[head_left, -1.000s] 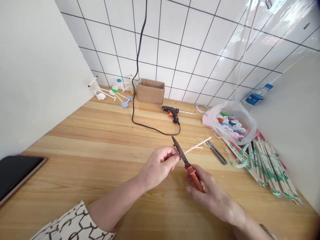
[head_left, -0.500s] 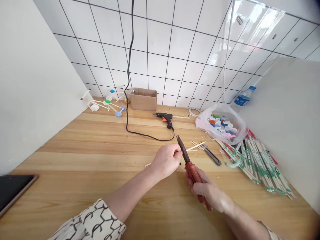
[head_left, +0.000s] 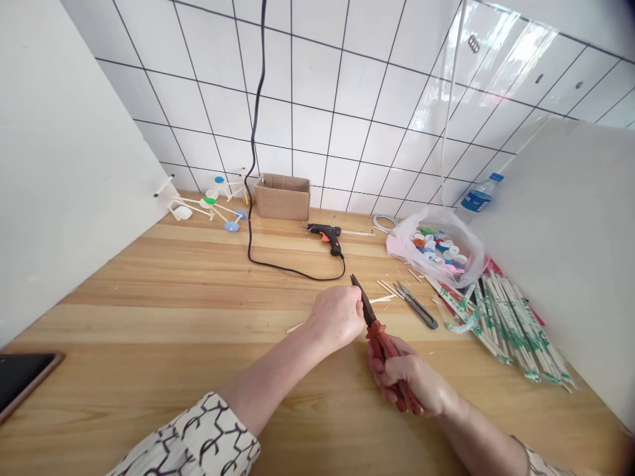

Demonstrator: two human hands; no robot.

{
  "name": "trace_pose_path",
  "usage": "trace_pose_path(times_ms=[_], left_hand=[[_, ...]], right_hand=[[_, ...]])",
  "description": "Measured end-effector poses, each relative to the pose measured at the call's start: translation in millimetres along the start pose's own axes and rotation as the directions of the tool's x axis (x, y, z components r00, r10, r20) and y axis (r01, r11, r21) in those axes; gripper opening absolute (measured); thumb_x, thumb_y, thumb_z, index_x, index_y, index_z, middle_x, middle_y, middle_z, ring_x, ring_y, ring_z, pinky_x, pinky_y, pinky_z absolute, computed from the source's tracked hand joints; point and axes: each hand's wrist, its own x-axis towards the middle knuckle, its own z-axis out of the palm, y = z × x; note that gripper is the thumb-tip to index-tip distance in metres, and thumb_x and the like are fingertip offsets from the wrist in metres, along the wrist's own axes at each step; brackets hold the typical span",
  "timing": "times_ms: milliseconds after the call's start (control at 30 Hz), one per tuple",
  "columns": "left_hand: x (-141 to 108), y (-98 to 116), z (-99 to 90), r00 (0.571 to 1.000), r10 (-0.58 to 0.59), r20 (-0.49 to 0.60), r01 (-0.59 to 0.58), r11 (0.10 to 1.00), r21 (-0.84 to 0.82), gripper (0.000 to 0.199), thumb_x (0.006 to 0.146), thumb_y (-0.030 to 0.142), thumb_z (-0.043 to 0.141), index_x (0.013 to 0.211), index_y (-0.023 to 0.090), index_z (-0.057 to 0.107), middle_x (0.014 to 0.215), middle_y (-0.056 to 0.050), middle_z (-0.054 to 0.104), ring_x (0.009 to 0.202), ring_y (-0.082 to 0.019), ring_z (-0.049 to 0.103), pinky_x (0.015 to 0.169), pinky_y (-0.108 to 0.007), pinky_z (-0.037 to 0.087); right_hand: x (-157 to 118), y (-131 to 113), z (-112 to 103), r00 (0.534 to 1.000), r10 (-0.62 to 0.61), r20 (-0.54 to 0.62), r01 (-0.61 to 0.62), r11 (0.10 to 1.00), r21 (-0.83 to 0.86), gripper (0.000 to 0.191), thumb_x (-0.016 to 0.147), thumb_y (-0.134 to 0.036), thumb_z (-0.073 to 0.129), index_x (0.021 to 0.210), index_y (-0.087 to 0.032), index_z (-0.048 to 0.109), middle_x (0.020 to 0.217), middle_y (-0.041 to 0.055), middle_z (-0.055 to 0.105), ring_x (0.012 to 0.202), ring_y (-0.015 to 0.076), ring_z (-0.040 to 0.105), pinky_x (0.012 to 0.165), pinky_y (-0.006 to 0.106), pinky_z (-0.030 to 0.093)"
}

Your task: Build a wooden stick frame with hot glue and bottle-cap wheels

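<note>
Gripping the red-handled pliers [head_left: 378, 338] firmly, the right hand [head_left: 407, 378] wraps its fingers around the handles, low over the surface [head_left: 149, 277], and the dark metal jaws point up and away, nearly closed. The left hand [head_left: 336, 317] is curled shut right beside the jaws, its fingers [head_left: 355, 305] touching them; whatever small thing it may pinch there is hidden. Both forearms angle in from the bottom of the view, the left one emerging from a black-and-white patterned sleeve [head_left: 198, 430]. Loose wooden sticks [head_left: 383, 299] lie just past the grip, and a pair of black-handled snips [head_left: 417, 313] rests a little to its right. Farther right of the grip sit a clear plastic bag of bottle caps [head_left: 436, 248] and a spread of wrapped wooden chopsticks [head_left: 516, 327]. Straight ahead of the grip lies a black hot glue gun [head_left: 325, 235] with an orange trigger, its black cord [head_left: 251, 198] looping across the surface and up the tiled wall. Beyond it and to the left stand a cardboard box [head_left: 282, 197] and a stick-and-cap model [head_left: 208, 208]. A water bottle [head_left: 476, 198] stands far off to the right, and a phone [head_left: 20, 377] lies at the far left edge.
</note>
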Motion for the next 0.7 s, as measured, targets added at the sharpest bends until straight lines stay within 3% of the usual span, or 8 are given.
trace_pose_path(times_ms=[367, 700], left_hand=[[2, 0, 1.8, 1.0, 0.013, 0.025, -0.015, 0.997, 0.079, 0.022, 0.08, 0.014, 0.046, 0.076, 0.017, 0.068, 0.067, -0.008, 0.068, 0.065, -0.023, 0.063, 0.053, -0.029, 0.032], [6, -15, 10.1, 0.999, 0.023, -0.036, -0.025, 0.998, -0.053, 0.019, 0.08, 0.015, 0.047, 0.071, 0.018, 0.063, 0.065, -0.006, 0.064, 0.061, -0.021, 0.057, 0.053, -0.028, 0.03]], right_hand=[[1, -1, 7, 0.999, 0.026, -0.03, -0.023, 0.996, 0.086, 0.031, 0.041, -0.012, 0.046, 0.071, -0.021, 0.04, 0.053, -0.0092, 0.042, 0.03, 0.0045, 0.033, 0.029, 0.018, 0.023], [6, -8, 6, 1.0, 0.007, 0.022, -0.009, 0.992, 0.122, 0.03, 0.045, -0.017, 0.049, 0.075, -0.02, 0.045, 0.052, -0.0077, 0.041, 0.039, 0.0059, 0.031, 0.032, 0.017, 0.024]])
